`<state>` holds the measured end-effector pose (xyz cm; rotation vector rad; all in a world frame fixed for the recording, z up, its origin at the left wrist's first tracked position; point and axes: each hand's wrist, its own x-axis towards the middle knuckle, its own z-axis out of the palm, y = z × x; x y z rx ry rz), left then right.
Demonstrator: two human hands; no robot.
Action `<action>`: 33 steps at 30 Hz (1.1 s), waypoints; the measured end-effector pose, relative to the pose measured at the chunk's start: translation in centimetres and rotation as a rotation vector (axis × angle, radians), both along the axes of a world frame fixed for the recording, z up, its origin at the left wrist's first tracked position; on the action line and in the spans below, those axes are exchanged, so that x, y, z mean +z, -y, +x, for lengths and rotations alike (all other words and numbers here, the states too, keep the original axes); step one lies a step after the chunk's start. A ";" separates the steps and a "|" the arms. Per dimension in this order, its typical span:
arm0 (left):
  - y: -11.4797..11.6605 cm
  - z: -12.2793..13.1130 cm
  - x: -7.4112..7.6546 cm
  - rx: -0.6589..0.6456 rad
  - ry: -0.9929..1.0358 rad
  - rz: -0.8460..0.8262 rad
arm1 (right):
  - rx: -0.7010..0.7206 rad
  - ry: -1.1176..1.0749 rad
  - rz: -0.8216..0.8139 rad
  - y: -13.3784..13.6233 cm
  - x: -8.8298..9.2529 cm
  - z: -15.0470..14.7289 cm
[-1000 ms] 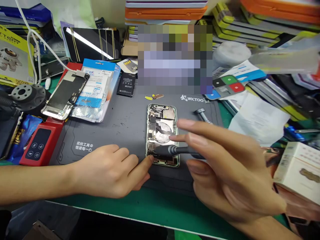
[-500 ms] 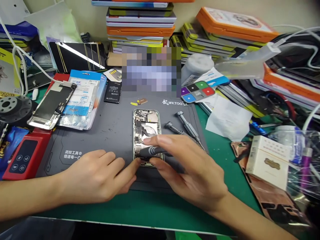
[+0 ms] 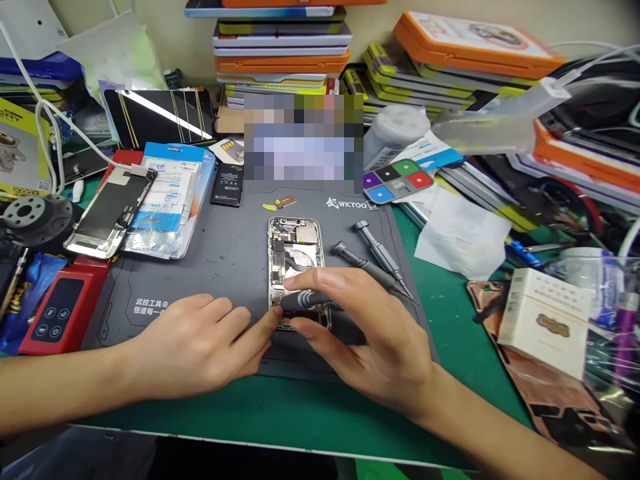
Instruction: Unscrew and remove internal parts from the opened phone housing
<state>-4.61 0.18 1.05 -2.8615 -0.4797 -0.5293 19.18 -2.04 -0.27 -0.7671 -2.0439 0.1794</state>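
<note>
currently: left hand (image 3: 207, 343) curled, index at phone (image 3: 307, 235); right hand (image 3: 385, 333) over dark tool (image 3: 306, 301), thumb and index apart; grips unclear.

An opened smartphone (image 3: 300, 259) with a pale, rounded rectangular frame lies flat between the left hand (image 3: 215, 343) and the right hand (image 3: 375, 327), its bared inside facing up. Beyond the fingertips show dark circuit parts along its left and silvery surfaces at its right. A dark grey, ringed, cylindrical tool (image 3: 301, 301) extends across its near part, right end hidden by the right hand
</note>
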 end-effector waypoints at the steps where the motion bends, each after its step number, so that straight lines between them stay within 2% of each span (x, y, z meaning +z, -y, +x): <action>1: 0.0 0.0 0.0 -0.003 -0.003 -0.005 | 0.001 0.002 0.000 0.0 0.0 0.0; 19: -0.1 -0.1 -0.3 -0.049 0.011 -0.025 | -0.023 -0.042 -0.069 0.4 -0.4 0.0; 22: -0.2 0.0 -0.1 -0.061 0.017 -0.024 | -0.054 -0.225 -0.158 0.7 -0.5 -0.2; 26: -0.3 0.1 0.2 -0.031 0.039 -0.050 | -0.217 -0.555 -0.278 0.4 -0.2 -0.4; 29: -0.3 0.1 0.4 0.031 0.054 -0.070 | -0.287 -0.665 -0.398 -0.3 -0.1 -0.1; 33: -0.3 0.2 0.2 0.067 0.038 -0.061 | -0.307 -0.743 -0.495 -0.6 -0.2 0.2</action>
